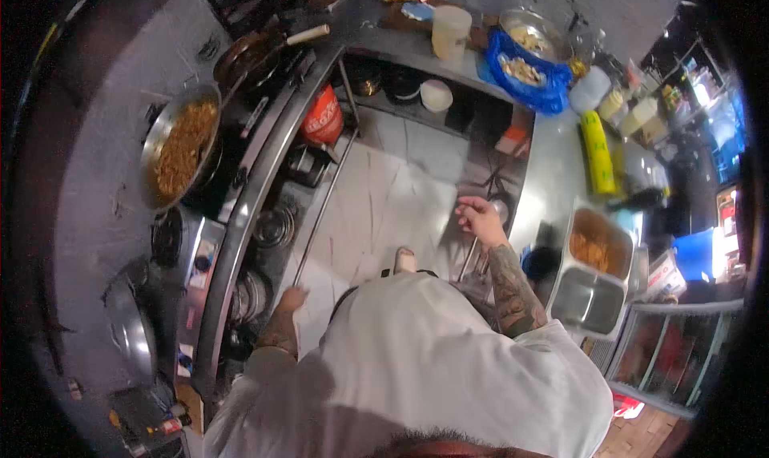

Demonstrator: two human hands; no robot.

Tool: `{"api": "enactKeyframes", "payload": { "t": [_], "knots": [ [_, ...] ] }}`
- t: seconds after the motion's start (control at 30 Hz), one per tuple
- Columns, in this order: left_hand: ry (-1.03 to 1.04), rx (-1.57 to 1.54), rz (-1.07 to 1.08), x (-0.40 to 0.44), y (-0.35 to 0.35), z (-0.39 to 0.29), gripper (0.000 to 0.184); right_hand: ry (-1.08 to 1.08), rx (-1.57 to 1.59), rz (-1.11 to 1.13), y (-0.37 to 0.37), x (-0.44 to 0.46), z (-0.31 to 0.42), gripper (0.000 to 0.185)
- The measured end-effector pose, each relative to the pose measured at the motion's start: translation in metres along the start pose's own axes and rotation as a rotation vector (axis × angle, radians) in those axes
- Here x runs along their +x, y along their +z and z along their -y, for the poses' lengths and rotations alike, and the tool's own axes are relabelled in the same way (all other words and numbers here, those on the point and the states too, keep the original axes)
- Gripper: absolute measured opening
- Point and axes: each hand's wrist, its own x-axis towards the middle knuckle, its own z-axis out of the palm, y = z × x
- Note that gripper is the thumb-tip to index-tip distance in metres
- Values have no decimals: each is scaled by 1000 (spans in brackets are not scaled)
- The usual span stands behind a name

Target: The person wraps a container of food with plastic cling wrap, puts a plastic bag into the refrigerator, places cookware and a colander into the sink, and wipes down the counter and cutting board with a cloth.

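My right hand (481, 217) hangs beside the steel counter on the right, its fingers loosely bent and apart, and I see nothing held in them. Just behind it shows a round metallic object (500, 208); whether they touch I cannot tell. My left hand (292, 299) is low by the stove side, small and blurred, at the lower end of a thin metal rail (327, 205). Its fingers are not clear, so a grip on the rail cannot be made out. On the stove at left sits a wide pan (186, 145) of browned, chopped food.
The right counter (538, 165) bears a yellow roll (597, 152), a blue bag (530, 97) of pale pieces and steel food pans (589, 299). A pan handle (308, 34) juts out at upper left. A red bag (324, 115) stands under the stove. Pale tiled floor (392, 185) lies ahead.
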Motion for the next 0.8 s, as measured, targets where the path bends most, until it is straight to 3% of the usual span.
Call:
{"api": "enactKeyframes", "payload": {
  "t": [0.03,0.13,0.2,0.3,0.43,0.5,0.53,0.57,0.6,0.67,0.7,0.8],
  "knots": [
    [-56,-92,157,-11,-1,-2,27,-3,-12,3,7,24,24,29],
    [-513,-995,125,-25,-15,13,25,-78,-63,69,31,96,91,31],
    [-666,-1260,93,-15,-28,20,24,-89,-121,151,47,146,126,30],
    [-680,-1368,102,22,-35,35,23,-112,-166,286,74,235,162,30],
    [-510,-1464,-35,120,-60,86,22,-214,-356,152,113,352,197,31],
    [-417,-1633,-173,199,-88,123,21,-151,-313,127,132,401,225,30],
    [-452,-1779,-211,230,-97,137,23,-140,-255,167,136,439,234,29],
    [-486,-1928,-257,259,-119,150,25,-248,-391,130,146,464,261,28],
    [-518,-2071,-310,287,-148,163,28,-221,-303,43,160,494,281,28],
    [-469,-1817,-486,299,-216,173,32,-299,-253,30,178,562,311,25],
    [-410,-1544,-631,303,-243,177,36,-320,-266,52,188,596,325,22],
    [-355,-1506,-755,323,-241,180,42,-285,-363,106,228,694,334,22]
  ]
}}
